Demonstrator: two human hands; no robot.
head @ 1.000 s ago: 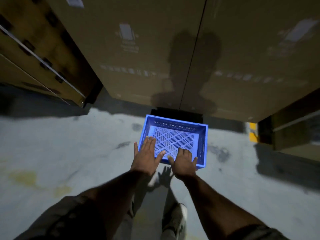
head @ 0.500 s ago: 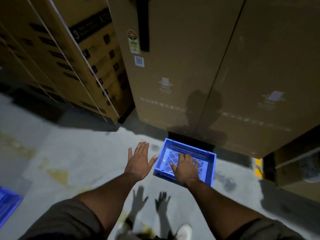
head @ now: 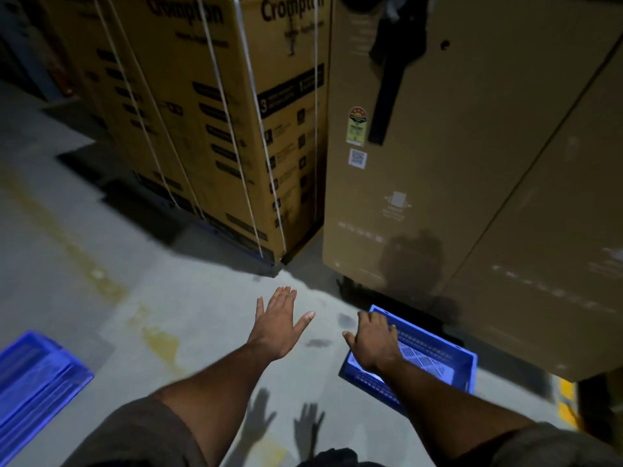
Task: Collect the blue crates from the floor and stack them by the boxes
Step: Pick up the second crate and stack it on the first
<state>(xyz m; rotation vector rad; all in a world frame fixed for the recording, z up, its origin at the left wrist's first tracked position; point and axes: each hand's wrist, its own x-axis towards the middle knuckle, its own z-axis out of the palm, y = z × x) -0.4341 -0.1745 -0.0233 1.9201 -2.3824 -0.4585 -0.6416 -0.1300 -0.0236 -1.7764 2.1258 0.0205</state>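
Note:
A blue crate [head: 438,360] with a slotted bottom sits on the concrete floor against the foot of a tall plain cardboard box [head: 472,183]. My right hand [head: 374,338] hovers over the crate's left part, fingers loosely bent, holding nothing. My left hand [head: 278,320] is spread flat in the air over bare floor, to the left of the crate. Another blue crate [head: 33,379] lies on the floor at the lower left edge of view, partly cut off.
Strapped printed cardboard boxes [head: 215,129] stand at the back left on a dark pallet. A yellow floor marking [head: 568,399] shows at the lower right beside more boxes. Open concrete floor [head: 101,264] stretches to the left.
The view has swung up and to the left. Both hands have come off the crate by the boxes, the left one moving further left. The crate at the lower left has come further into view.

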